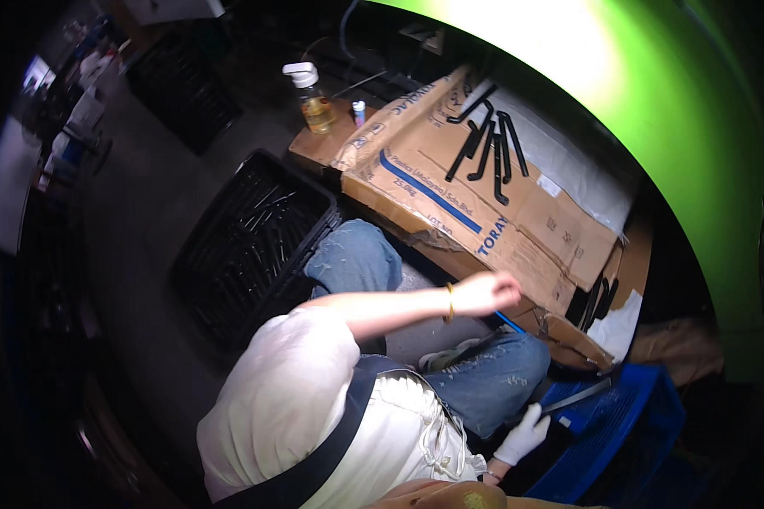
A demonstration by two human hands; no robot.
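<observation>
My left hand (494,293), bare with a yellow band at the wrist, reaches across my lap to the near edge of the cardboard (450,182). Its fingers are curled; whatever they may hold is hidden. Low on the right, my right hand (525,436) wears a white glove and is closed around one end of a long, thin grey strip (579,395). That strip points up and right, over a blue plastic crate (671,407). Several black bent bar-shaped parts (491,157) lie loosely on the cardboard. A few more black parts (601,301) rest near its right end.
A black crate (335,216) full of dark, slender parts stands left of my knee. At the worktop's far left corner are a white-topped bottle (317,106) of yellow liquid and a small bottle (359,113). A bright green panel (696,187) rises on the right.
</observation>
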